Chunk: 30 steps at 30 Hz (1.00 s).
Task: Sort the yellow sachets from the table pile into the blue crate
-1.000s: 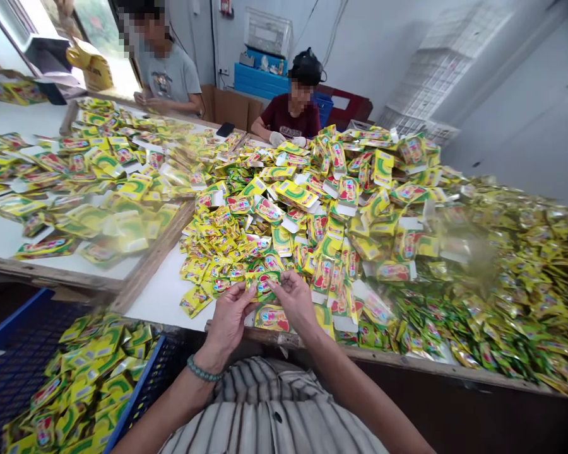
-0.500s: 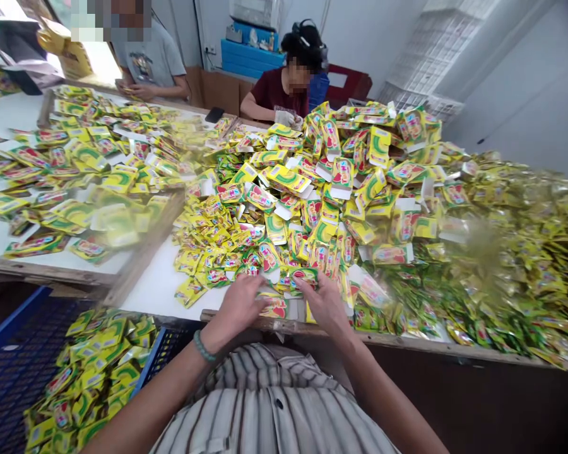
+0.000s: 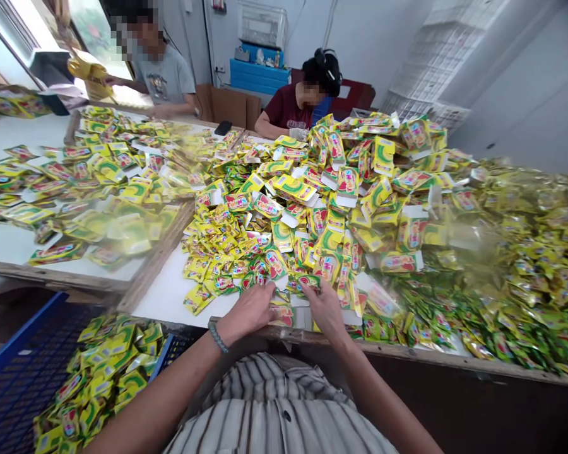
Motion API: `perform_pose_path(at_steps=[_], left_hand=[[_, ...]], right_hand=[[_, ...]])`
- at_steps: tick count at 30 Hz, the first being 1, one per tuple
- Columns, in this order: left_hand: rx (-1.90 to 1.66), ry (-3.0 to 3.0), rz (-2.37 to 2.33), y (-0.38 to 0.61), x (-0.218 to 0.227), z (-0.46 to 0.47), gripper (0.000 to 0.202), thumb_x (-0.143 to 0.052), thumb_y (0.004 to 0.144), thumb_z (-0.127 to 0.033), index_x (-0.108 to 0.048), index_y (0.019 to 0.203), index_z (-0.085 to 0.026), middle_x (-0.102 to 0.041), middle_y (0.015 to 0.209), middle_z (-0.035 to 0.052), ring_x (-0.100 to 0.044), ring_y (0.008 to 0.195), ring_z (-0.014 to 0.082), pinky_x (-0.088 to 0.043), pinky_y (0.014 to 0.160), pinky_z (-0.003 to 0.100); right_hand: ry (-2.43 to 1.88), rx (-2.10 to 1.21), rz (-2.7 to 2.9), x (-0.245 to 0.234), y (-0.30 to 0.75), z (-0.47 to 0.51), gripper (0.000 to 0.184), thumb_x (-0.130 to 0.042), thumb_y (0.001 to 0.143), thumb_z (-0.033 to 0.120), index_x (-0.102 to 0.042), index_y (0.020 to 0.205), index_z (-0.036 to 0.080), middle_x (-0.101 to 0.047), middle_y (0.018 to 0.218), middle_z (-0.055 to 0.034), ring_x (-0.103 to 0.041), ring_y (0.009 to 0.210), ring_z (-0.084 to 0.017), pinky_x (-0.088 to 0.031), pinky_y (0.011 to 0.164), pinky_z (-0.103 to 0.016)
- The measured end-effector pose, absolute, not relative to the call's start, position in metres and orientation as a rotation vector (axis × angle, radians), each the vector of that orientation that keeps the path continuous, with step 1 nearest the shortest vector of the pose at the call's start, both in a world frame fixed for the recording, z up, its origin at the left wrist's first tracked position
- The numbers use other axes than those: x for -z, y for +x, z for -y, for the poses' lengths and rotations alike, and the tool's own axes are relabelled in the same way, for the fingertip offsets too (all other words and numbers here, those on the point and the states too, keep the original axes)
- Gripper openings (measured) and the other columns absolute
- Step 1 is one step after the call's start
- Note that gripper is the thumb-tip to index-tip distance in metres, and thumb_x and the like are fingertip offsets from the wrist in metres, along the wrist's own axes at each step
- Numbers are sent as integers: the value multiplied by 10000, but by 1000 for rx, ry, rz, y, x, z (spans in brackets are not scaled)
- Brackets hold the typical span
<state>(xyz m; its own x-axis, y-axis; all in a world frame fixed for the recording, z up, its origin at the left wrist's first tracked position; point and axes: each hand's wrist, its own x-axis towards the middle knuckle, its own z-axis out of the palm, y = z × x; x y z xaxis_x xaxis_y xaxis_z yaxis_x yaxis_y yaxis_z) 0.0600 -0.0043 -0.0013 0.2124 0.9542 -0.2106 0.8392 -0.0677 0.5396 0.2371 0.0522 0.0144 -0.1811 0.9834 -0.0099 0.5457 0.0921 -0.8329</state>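
The partly closed right hand (image 3: 325,309) is gripping a watermelon-print packet (image 3: 309,281), presumably steadying it; the half-curled left hand (image 3: 250,309) is lying near an open-flapped carton (image 3: 275,263), its hold indeterminable.

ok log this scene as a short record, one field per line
left hand: above the table's near edge, grip unclear
right hand: touching a pack
bracelet: on the left wrist
ahead: piled boxes
right: heaped sachets
lower left: blue crate, packs inside
phone: far side
others: two people beyond the table
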Motion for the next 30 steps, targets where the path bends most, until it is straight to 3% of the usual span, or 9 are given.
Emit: perform_pose_path(at_steps=[2,6,13,17,21,24,27,30], left_hand=[[-254,1946,-1690,66,4,3,386,-612,771,-307,-580,1093,-99,-644,1030,174,-567,1013,308,-436,840,384],[-239,2013,-1673,71,4,-7,354,-673,711,-415,-666,912,-125,-642,994,186,-561,1006,336,-421,838,399],[-692,1534,-1730,31,0,-2,322,-613,762,-483,-684,884,-194,-677,721,39,-601,697,222,-382,619,289],[-1182,947,-1623,19,17,16,413,-707,675,-512,-723,922,-181,-729,893,48,-632,786,209,-446,695,286],[-1461,412,-1415,24,29,31,559,-825,550,-462,-715,1007,-160,-736,808,36,-649,717,193,-498,700,306],[-1548,359,-1368,29,32,38,484,-842,549,-418,-730,947,-166,-737,840,33,-649,743,181,-512,740,305],[-1527,493,-1406,31,33,41,372,-814,604,-417,-745,883,-180,-736,935,43,-646,890,206,-506,824,311],[-1418,550,-1422,30,30,41,418,-818,597,-419,-746,933,-182,-732,1015,57,-635,986,241,-481,905,348]], right_hand=[[-1502,-966,1789,-14,235,-52,332,-585,803,450,-659,959,166,-725,936,-97,-651,878,-255,-511,775,-366],[-1522,-951,1765,-19,240,-52,336,-594,795,446,-663,973,169,-723,971,-98,-653,895,-253,-507,805,-371],[-1414,-1170,1530,-28,246,-60,411,-634,796,492,-644,1051,170,-705,1073,-93,-641,1003,-254,-496,892,-392],[-1276,-1294,1447,-31,227,-60,410,-659,782,481,-640,1047,168,-703,1075,-88,-643,996,-248,-505,887,-379],[-1287,-1322,1651,-27,211,-59,381,-635,795,478,-663,1012,166,-720,969,-68,-648,926,-238,-511,850,-363],[-1291,-1385,1820,-21,209,-62,345,-641,783,473,-685,948,172,-724,888,-48,-650,875,-231,-515,808,-342],[-1302,-1375,1938,-22,209,-66,337,-675,745,486,-702,852,168,-710,762,-28,-647,769,-219,-516,715,-316],[-1302,-1335,1997,-30,206,-70,328,-684,730,490,-708,797,169,-687,688,-5,-632,704,-206,-504,656,-296]])
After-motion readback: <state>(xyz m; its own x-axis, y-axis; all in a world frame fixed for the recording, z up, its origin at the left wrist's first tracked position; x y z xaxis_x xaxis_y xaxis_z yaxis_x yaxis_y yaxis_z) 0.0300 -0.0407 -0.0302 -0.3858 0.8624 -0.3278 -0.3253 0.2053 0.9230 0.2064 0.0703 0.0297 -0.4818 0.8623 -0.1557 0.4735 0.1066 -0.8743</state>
